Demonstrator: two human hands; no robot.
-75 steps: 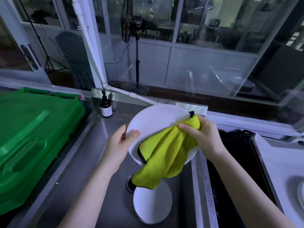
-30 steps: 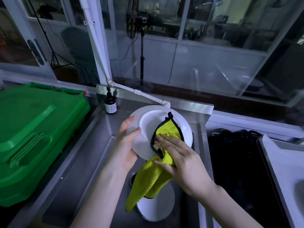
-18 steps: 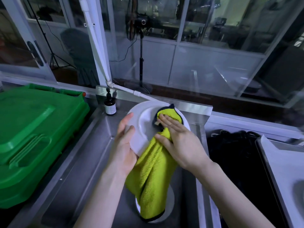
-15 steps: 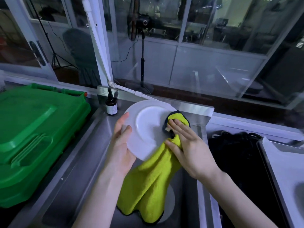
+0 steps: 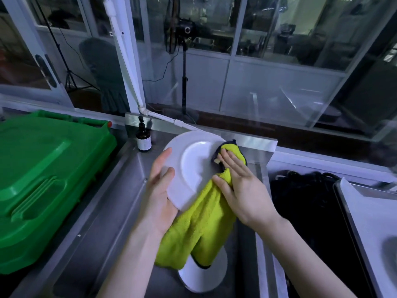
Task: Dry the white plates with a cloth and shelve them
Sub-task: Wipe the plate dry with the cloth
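My left hand [image 5: 160, 190] grips the left rim of a white plate [image 5: 193, 166], held tilted above the steel sink [image 5: 103, 222] with its face towards me. My right hand [image 5: 242, 190] presses a yellow-green cloth [image 5: 199, 229] with a dark edge against the plate's right side, fingers spread flat. The cloth hangs down over the plate's lower right edge. A second white plate [image 5: 202, 276] lies at the bottom of the sink, partly hidden by the hanging cloth.
A large green plastic bin lid [image 5: 43, 179] lies left of the sink. A small dark pump bottle [image 5: 143, 138] stands at the sink's back edge. A white pipe [image 5: 129, 67] slants down behind it. A dark basin [image 5: 311, 222] and a white tray [image 5: 369, 229] are on the right.
The plate was turned from its back to its face. My right hand has slid the cloth from the plate's middle to its upper right rim, and the cloth now hangs lower.
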